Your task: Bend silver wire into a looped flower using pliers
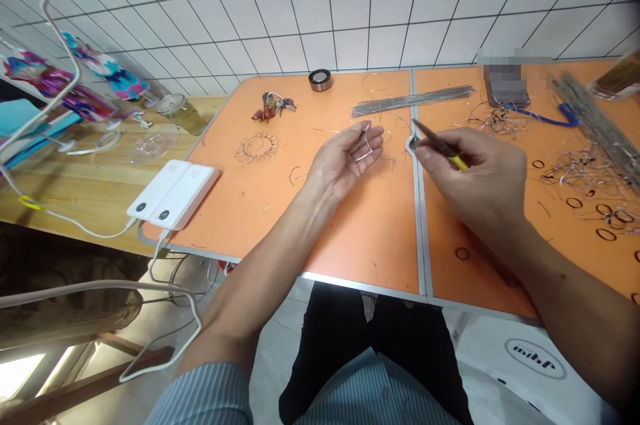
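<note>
Bright, diffuse light over the orange table (360, 231); glare, lower left; upper-right corner dark, pixelated patch nearby (wide-angle stretching towards the edges); fine wire (367, 139), centre, seemingly soft.

White power banks (175, 190) (cables (114, 235) plugged in) side by side; keys (283, 103) left of tape roll (320, 81).

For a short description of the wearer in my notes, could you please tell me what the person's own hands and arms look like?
The left hand and right hand are bare, with no gloves or watch visible. The left sleeve is blue with fine pale stripes and ends near the elbow, matching the shirt. The right sleeve cannot be made out.
</note>
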Demonstrator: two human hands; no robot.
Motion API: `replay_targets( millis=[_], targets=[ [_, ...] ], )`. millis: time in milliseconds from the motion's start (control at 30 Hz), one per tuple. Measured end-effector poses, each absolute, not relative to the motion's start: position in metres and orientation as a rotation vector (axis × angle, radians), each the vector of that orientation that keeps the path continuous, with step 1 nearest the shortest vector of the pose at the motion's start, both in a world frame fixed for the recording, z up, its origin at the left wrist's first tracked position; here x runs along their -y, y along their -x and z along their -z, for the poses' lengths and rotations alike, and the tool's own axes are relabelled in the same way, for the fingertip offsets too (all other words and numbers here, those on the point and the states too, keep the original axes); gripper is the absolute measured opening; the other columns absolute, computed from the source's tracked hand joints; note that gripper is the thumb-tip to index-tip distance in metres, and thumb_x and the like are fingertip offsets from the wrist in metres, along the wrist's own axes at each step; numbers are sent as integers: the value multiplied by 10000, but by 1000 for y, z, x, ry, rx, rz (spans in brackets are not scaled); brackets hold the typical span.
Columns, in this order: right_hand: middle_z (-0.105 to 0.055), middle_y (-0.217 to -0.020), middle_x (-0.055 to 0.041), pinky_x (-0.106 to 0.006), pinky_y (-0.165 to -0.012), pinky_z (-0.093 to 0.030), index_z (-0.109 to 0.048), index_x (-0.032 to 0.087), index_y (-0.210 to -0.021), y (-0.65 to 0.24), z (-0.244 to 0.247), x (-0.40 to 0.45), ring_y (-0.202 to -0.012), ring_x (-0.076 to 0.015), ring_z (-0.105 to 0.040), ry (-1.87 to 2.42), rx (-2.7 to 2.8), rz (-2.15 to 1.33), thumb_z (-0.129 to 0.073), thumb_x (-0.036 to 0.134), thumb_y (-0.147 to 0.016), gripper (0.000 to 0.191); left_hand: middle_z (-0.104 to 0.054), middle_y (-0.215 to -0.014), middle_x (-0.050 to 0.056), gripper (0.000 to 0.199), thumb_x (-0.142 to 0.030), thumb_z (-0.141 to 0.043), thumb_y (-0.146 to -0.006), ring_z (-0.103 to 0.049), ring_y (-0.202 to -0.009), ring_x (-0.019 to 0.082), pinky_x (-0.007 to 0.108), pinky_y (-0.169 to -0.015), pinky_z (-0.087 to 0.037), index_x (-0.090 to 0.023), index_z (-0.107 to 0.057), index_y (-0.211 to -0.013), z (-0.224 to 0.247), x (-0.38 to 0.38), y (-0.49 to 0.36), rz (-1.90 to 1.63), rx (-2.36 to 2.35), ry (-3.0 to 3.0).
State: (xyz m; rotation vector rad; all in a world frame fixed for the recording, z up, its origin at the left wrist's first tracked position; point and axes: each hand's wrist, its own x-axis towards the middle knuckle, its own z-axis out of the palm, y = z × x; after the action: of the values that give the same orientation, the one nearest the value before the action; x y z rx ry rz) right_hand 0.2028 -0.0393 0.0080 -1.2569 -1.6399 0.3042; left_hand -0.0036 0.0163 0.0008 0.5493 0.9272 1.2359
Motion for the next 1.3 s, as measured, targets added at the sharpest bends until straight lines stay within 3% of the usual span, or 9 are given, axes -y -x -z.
replay_targets(
  millis=[200, 367, 533, 633, 767, 900, 1067, 1200, 1300],
  targets=[
    [-847, -923, -27, -418, -760, -488, -884, 292, -1041, -220, -21, 29, -853, -254, -740, 1394, 1827, -445, -761, 458, -1024, 207, -889, -1098, 57, 59, -251, -813, -1026, -879, -1144, 212, 295, -1039, -704, -219, -811, -1075, -16, -36, 43, -1439, -929, -555],
    [-847, -977, -36, -410, -716, -437, -836, 291, -943, -214, -7, 31, -895, -282, -735, 1452, 2336, -518, -679, 534, -1061, 313, -889, -1105, 37, 181, -267, -894, -948, -869, -1198, 226, 303, -1042, -708, -269, -827, -1116, -21, -49, 76, -1583, -946, -597],
    [-808, -1028, -81, -420, -749, -434, -820, 258, -997, -203, 13, 34, -933, -282, -714, 1295, 2672, -431, -621, 483, -1121, 325, -886, -1081, 29, 82, -273, -869, -971, -850, -1242, 209, 282, -1023, -699, -290, -803, -925, -24, -55, 95, -1615, -971, -555],
    [-786, -1055, -100, -427, -802, -449, -799, 235, -997, -203, 21, 34, -972, -283, -711, 1221, 2736, -367, -608, 419, -1134, 298, -870, -973, 38, 43, -277, -809, -1040, -868, -1157, 220, 304, -973, -717, -299, -822, -1005, -28, -54, 96, -1637, -990, -447],
    [-786, -1154, -116, -411, -841, -491, -803, 242, -1037, -204, 17, 32, -1023, -286, -728, 1243, 2764, -349, -620, 353, -1106, 225, -861, -934, 25, 113, -231, -702, -1119, -884, -1039, 173, 253, -977, -697, -222, -813, -1133, -32, -55, 91, -1623, -855, -262],
    [-827, -1170, -84, -400, -793, -490, -819, 268, -1029, -182, -9, 6, -997, -286, -751, 1456, 2680, -358, -598, 342, -1083, 239, -866, -939, 23, 171, -234, -673, -1146, -878, -940, 136, 230, -1017, -673, -186, -814, -1229, -33, -58, 94, -1597, -752, -181],
    [-873, -1166, -83, -387, -828, -505, -855, 223, -1077, -118, -15, -73, -1043, -283, -768, 1512, 2517, -355, -614, 194, -1021, 249, -847, -892, 1, 114, -214, -695, -1138, -860, -869, 116, 228, -1030, -668, -187, -805, -1153, -31, -61, 111, -1658, -681, -153],
    [-864, -1258, -152, -385, -863, -531, -867, 169, -1191, -79, 4, -133, -1113, -313, -760, 1632, 2469, -301, -665, 161, -975, 296, -860, -926, 6, 92, -206, -708, -1128, -869, -914, 123, 225, -1022, -672, -204, -797, -1105, -28, -65, 122, -1704, -674, -157],
    [-850, -1266, -174, -388, -863, -538, -866, 171, -1203, -68, 15, -157, -1095, -324, -747, 1704, 2481, -268, -687, 170, -967, 296, -880, -1014, 27, 118, -211, -716, -1120, -886, -1021, 147, 236, -1052, -671, -202, -808, -1195, -26, -67, 126, -1709, -689, -162]
  ],
)
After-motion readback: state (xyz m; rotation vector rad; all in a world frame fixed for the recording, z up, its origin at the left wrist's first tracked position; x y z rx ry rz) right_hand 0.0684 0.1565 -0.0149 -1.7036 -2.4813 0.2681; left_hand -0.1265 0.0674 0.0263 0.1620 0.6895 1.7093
